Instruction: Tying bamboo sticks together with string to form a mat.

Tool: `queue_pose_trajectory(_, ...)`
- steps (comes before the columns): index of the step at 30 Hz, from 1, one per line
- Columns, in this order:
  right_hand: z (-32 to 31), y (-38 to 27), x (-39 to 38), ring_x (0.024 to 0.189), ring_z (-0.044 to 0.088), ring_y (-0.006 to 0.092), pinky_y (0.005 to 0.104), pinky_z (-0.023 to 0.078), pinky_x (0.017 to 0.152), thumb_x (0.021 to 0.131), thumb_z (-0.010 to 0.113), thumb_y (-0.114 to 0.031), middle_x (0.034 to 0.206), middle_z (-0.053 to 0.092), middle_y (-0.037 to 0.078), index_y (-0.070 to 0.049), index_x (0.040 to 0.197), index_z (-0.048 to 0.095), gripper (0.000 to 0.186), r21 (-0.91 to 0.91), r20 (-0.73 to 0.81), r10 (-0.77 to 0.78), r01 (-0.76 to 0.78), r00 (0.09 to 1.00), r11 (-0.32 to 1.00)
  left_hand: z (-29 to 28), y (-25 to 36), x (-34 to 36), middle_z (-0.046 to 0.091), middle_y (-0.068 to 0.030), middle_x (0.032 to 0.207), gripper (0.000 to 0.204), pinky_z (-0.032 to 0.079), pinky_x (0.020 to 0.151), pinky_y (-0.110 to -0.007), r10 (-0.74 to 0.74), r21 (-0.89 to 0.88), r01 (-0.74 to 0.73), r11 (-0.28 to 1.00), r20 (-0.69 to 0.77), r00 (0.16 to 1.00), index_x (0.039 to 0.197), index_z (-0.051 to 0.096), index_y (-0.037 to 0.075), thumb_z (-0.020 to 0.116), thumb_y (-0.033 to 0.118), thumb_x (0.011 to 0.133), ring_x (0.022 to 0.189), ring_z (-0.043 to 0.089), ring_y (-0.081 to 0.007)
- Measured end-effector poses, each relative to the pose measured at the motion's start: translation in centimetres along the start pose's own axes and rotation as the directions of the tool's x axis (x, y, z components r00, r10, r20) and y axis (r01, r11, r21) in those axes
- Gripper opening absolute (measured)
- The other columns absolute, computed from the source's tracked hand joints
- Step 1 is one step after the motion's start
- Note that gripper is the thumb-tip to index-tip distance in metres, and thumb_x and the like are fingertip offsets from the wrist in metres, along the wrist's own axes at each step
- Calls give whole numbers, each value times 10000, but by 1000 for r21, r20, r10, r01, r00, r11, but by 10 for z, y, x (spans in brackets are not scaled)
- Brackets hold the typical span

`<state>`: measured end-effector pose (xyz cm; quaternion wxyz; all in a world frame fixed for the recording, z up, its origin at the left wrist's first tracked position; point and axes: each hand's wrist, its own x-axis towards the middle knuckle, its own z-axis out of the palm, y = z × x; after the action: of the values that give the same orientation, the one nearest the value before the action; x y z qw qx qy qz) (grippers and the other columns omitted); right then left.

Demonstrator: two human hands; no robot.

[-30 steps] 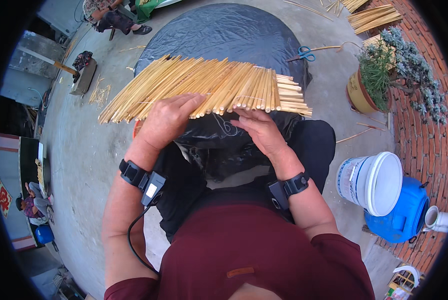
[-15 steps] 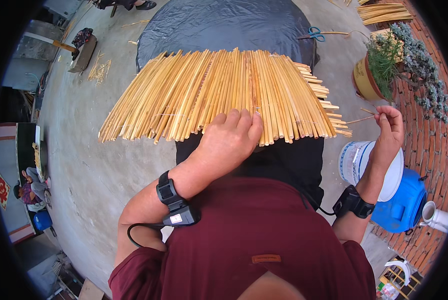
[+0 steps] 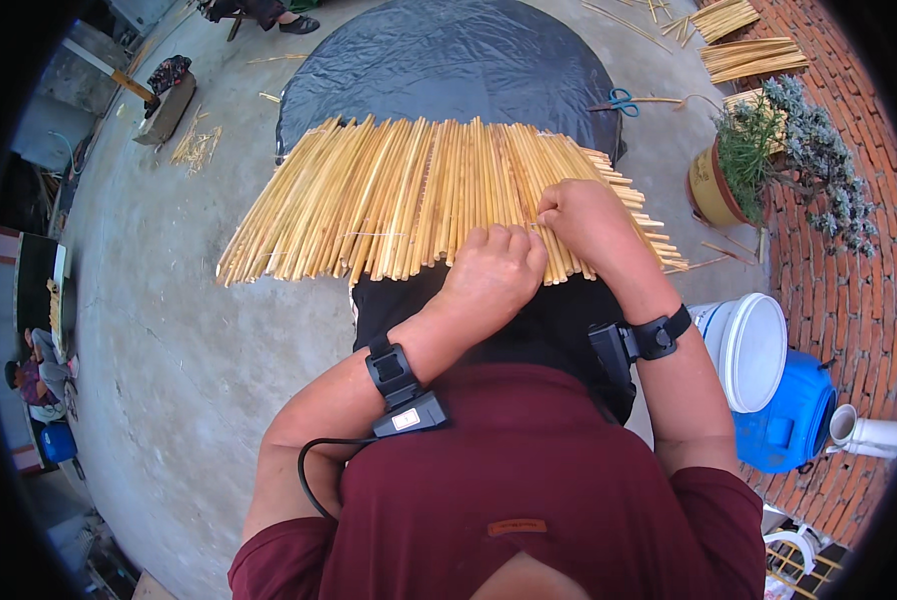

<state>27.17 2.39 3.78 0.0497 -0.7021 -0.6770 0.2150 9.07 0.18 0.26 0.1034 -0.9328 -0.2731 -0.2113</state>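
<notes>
A mat of pale yellow reed sticks (image 3: 409,180), bound with thin white thread, spans my lap and the near edge of the round table (image 3: 439,60) covered in black plastic. My left hand (image 3: 489,275) has its fingers curled over the mat's near edge, gripping it right of centre. Just right of it, my right hand (image 3: 579,220) is closed in a pinch on the mat's top, near a line of thread; what sits between the fingertips is too small to make out.
Blue-handled scissors (image 3: 619,103) lie on the table's right side. Right: reed bundles (image 3: 749,60), a potted plant (image 3: 714,190), a white bucket (image 3: 744,355), a blue plastic container (image 3: 779,440). A seated person (image 3: 39,375) is at far left; another person's legs (image 3: 269,15) show at the top.
The mat was tilted, then turned to lie squarer. My right hand went out past the mat's right end and has since come back onto it, beside my left hand.
</notes>
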Motion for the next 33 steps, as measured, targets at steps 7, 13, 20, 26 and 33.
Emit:
queue_pose_trajectory(7, 59, 15, 4, 859, 625, 307, 417, 505, 752, 778, 692, -142, 842, 641, 98, -59, 784, 664, 88, 107, -282, -180, 218, 942, 970, -4, -29, -22, 640, -104, 974, 373, 503, 789, -414, 41, -516, 78, 853, 216, 976, 1122, 635, 17, 705, 127, 772, 885, 620, -309)
queue_pose_trajectory(13, 94, 21, -18, 818, 607, 256, 384, 476, 728, 766, 718, -129, 814, 614, 53, -87, 761, 625, 102, 66, -502, -319, 404, 804, 912, 30, -72, -26, 538, -124, 1368, 556, 385, 1061, -473, -87, -529, 166, 832, 170, 981, 1273, 611, 128, 772, 275, 761, 1305, 457, -338)
queue_pose_trajectory(20, 87, 12, -19, 799, 594, 257, 366, 460, 730, 764, 697, -95, 817, 592, 55, -84, 804, 591, 114, -51, -547, -439, 496, 713, 867, 45, -37, -26, 341, -43, 1559, 967, 99, 1146, -643, -188, -231, 259, 938, 291, 938, 1468, 426, 264, 663, 728, 653, 1466, 233, -298)
queue_pose_trajectory(26, 82, 12, -15, 764, 574, 295, 396, 457, 698, 751, 677, -52, 780, 561, 86, -56, 804, 580, 111, -76, -536, -514, 569, 669, 819, 32, -26, -20, 313, -15, 1572, 951, 107, 1152, -637, -255, -181, 329, 927, 342, 905, 1473, 407, 306, 734, 647, 648, 1474, 210, -285)
queue_pose_trajectory(33, 54, 7, -28, 781, 584, 301, 402, 468, 701, 762, 671, -50, 849, 600, 113, -47, 782, 564, 109, -72, -648, -494, 599, 580, 797, 32, -22, -24, 308, -16, 1572, 958, 113, 1151, -636, -268, -187, 340, 922, 326, 907, 1480, 388, 311, 743, 628, 649, 1475, 207, -281)
